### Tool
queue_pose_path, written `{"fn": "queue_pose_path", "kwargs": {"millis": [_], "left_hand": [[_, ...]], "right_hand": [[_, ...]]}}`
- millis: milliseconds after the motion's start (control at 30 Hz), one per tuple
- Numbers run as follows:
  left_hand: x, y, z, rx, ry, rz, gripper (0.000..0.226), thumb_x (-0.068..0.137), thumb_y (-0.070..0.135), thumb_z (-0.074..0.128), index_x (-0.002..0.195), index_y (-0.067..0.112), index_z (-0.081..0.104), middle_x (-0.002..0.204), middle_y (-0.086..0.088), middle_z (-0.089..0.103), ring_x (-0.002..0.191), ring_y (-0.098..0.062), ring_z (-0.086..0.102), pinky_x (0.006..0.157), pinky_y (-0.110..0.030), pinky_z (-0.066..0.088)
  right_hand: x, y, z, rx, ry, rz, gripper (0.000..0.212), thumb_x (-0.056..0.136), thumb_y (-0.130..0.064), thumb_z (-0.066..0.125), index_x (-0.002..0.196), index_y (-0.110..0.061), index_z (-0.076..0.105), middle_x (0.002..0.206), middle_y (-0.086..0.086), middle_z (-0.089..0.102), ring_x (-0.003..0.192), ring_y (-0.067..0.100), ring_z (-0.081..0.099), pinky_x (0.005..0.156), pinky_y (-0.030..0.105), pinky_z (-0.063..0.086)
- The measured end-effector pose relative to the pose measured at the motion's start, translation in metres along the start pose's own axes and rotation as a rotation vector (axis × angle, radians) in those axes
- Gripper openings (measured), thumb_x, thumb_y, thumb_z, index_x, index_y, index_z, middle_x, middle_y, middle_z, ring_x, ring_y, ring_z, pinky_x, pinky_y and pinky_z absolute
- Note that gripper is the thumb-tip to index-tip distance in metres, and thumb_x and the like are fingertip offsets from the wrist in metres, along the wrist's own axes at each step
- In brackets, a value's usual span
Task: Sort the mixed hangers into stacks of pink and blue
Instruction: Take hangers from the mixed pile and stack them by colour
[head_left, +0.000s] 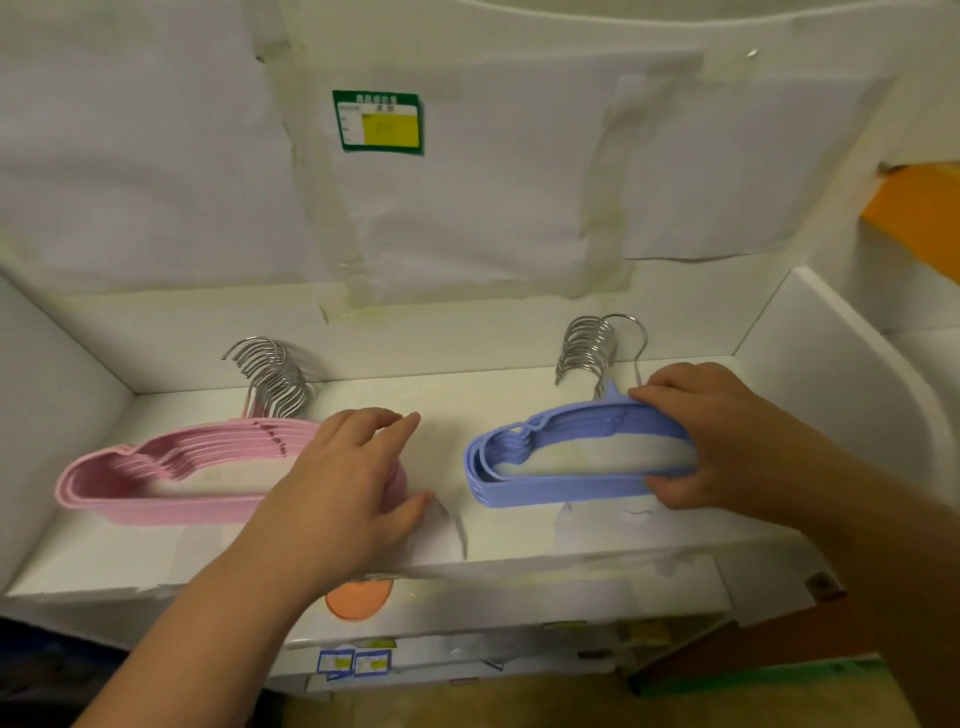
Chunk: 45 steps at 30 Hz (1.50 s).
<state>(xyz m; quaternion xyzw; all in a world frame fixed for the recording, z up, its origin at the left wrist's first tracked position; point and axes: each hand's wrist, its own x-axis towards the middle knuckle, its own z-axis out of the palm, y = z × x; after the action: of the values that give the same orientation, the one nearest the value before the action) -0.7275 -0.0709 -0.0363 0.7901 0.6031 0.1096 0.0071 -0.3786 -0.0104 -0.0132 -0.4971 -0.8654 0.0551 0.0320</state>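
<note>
A white wall (467, 182) covered with taped paper sheets rose behind everything, with a green-and-yellow label (378, 122) stuck near its upper middle. Below it a white worktop (441, 400) formed a shallow recess, closed in by white side walls at left and right.

On the left of the worktop lay the pink stack of hangers (171, 473), flat and nested one on another, their metal hooks (270, 374) fanned toward the wall. On the right, well apart from the pink ones, lay the blue stack of hangers (561, 457), likewise nested, with its own bundle of metal hooks (589, 345) pointing back at the wall; one hook stood a little higher and to the right of the rest.

The left hand (353, 473) lay over the right end of the pink stack, its grip loosely spread: fingers reaching toward the wall side and the thumb stretched forward on the near side, bracketing the end of the stack rather than clearly clamping it. The right hand (711, 436) held the right end of the blue stack, its grip pinching the hangers, with the fingers curled over the upper bar and the thumb pressed against the lower bar.

Below the worktop's front edge showed an orange round sticker (358, 597) and, lower, small blue-and-yellow labels (353, 664). An orange patch (919, 213) showed at far right.
</note>
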Motion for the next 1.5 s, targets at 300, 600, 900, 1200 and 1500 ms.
{"fn": "queue_pose_path", "kwargs": {"millis": [300, 600, 900, 1200, 1500], "left_hand": [[-0.017, 0.016, 0.0, -0.004, 0.027, -0.154, 0.077, 0.073, 0.06, 0.045, 0.137, 0.018, 0.051, 0.125, 0.002, 0.055, 0.117, -0.02, 0.046, 0.1, -0.029, 0.035], [-0.028, 0.025, 0.002, -0.009, 0.044, -0.264, 0.072, 0.08, 0.052, 0.063, 0.143, 0.026, 0.042, 0.136, 0.007, 0.046, 0.129, -0.014, 0.035, 0.106, -0.03, 0.032], [-0.056, 0.014, -0.006, 0.026, 0.051, -0.35, 0.073, 0.079, 0.048, 0.066, 0.144, 0.027, 0.04, 0.141, 0.004, 0.043, 0.132, -0.016, 0.032, 0.108, -0.035, 0.032], [-0.098, -0.062, -0.022, 0.037, 0.059, -0.454, 0.077, 0.08, 0.046, 0.069, 0.147, 0.029, 0.034, 0.148, 0.006, 0.036, 0.136, -0.015, 0.029, 0.111, -0.032, 0.027], [-0.089, -0.171, -0.031, 0.054, -0.088, -0.426, 0.097, 0.072, 0.041, 0.078, 0.151, 0.027, 0.022, 0.155, -0.002, 0.023, 0.141, -0.024, 0.023, 0.114, -0.042, 0.029]], "right_hand": [[0.016, 0.002, 0.012, 0.097, 0.052, -0.099, 0.077, 0.064, -0.06, 0.059, 0.131, -0.021, 0.052, 0.117, -0.01, 0.048, 0.108, 0.013, 0.041, 0.094, 0.035, 0.045], [0.019, 0.002, 0.014, 0.04, 0.004, -0.085, 0.089, 0.065, -0.07, 0.056, 0.139, -0.023, 0.044, 0.127, -0.004, 0.042, 0.116, 0.019, 0.041, 0.1, 0.035, 0.042], [0.018, -0.033, 0.012, 0.135, 0.219, -0.229, 0.063, 0.081, -0.056, 0.059, 0.134, -0.023, 0.051, 0.128, -0.009, 0.05, 0.115, 0.013, 0.044, 0.095, 0.028, 0.039], [0.055, -0.119, 0.024, 0.172, 0.139, -0.287, 0.05, 0.082, -0.05, 0.054, 0.126, -0.026, 0.054, 0.115, -0.01, 0.054, 0.105, 0.015, 0.051, 0.09, 0.029, 0.044], [0.105, -0.211, 0.043, 0.096, -0.123, -0.16, 0.074, 0.081, -0.064, 0.058, 0.141, -0.029, 0.032, 0.139, -0.007, 0.042, 0.124, 0.016, 0.041, 0.102, 0.035, 0.04]]}}
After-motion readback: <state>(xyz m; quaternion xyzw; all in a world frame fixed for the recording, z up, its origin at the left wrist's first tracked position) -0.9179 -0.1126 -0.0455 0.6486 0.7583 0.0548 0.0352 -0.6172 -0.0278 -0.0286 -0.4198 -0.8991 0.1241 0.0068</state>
